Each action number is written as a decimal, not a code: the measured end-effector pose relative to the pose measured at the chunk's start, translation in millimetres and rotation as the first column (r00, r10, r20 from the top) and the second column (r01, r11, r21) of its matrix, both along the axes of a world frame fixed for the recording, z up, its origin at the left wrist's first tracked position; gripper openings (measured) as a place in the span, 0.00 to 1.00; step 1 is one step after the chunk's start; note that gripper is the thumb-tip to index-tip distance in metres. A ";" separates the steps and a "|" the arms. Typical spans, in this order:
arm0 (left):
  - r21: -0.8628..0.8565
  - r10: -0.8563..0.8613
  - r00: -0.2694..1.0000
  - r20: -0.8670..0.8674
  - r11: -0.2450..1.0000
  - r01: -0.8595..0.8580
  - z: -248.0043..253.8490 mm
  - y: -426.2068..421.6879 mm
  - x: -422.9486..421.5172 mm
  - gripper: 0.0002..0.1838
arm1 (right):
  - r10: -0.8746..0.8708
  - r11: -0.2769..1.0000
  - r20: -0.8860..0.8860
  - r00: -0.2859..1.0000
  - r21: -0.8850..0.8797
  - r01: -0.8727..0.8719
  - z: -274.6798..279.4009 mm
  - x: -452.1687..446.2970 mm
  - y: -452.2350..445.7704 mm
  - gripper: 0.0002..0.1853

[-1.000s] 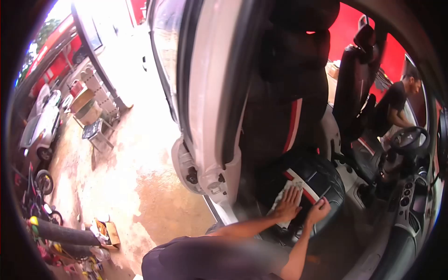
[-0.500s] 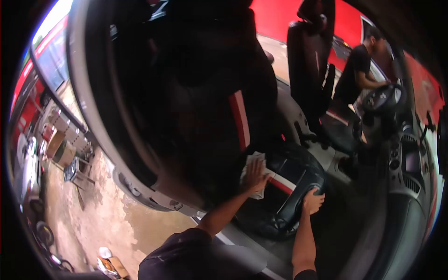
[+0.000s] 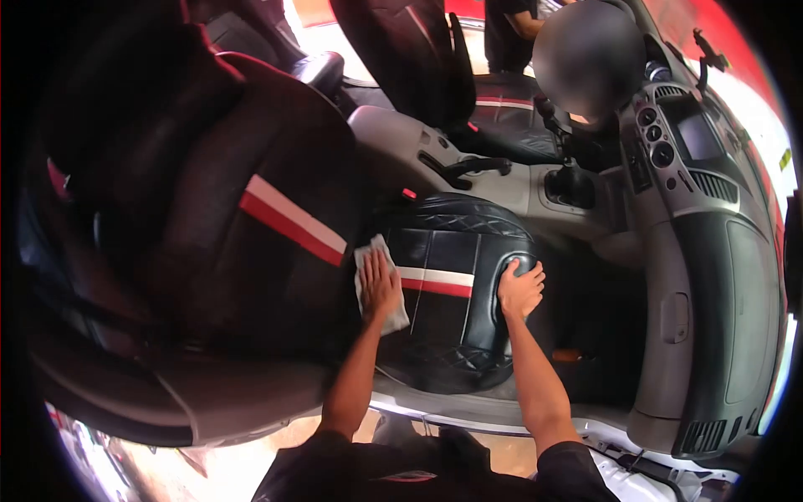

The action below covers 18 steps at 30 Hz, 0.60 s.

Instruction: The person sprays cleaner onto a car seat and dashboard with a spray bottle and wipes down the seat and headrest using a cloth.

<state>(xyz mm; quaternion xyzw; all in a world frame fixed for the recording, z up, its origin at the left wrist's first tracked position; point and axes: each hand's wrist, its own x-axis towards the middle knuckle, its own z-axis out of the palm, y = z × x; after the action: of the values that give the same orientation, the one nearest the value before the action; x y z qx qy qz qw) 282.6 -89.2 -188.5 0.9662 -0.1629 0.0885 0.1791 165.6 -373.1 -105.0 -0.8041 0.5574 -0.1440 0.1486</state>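
In the head view my left hand (image 3: 381, 284) lies flat, fingers stretched out, on a whitish cloth (image 3: 394, 317). It presses the cloth against the rear of a black car seat cushion (image 3: 435, 322), close to the backrest (image 3: 209, 243). A white and red stripe crosses both cushion and backrest. My right hand (image 3: 521, 289) is wrapped over the rounded front edge of the cushion, thumb on top and fingers bent over the front side. The cloth's underside is hidden.
Beyond the cushion are the handbrake (image 3: 477, 167) and gear lever (image 3: 571, 180). The dashboard (image 3: 711, 276) stands on the right. A co-worker's arm (image 3: 525, 23) shows past the other front seat (image 3: 410, 58). The door sill (image 3: 452, 410) runs below.
My view has turned and shifted, showing the whole cushion and dashboard more squarely. My left hand stays on the cloth near the cushion's rear, my right hand on the front edge.
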 end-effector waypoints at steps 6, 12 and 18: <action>-0.131 -0.383 0.924 0.010 0.915 0.381 42.7 -129.5 -11.3 0.43 | -0.003 1.000 -0.014 1.000 0.014 0.003 6.0 0.9 -0.1 0.37; -0.272 -0.502 0.858 -0.104 0.845 0.461 72.8 -103.7 -71.2 0.46 | 0.005 1.000 0.008 1.000 0.031 -0.005 4.6 -0.3 -1.5 0.39; -0.065 -0.298 0.944 0.143 0.949 0.309 34.6 -144.6 66.1 0.43 | -0.017 0.999 0.031 0.999 0.034 0.016 1.8 1.3 -1.2 0.40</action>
<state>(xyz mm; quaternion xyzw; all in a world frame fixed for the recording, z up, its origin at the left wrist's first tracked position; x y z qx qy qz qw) 348.7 -233.8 -154.0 0.9129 -0.3174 0.1301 0.2211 166.8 -374.3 -103.1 -0.7945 0.5640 -0.1482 0.1695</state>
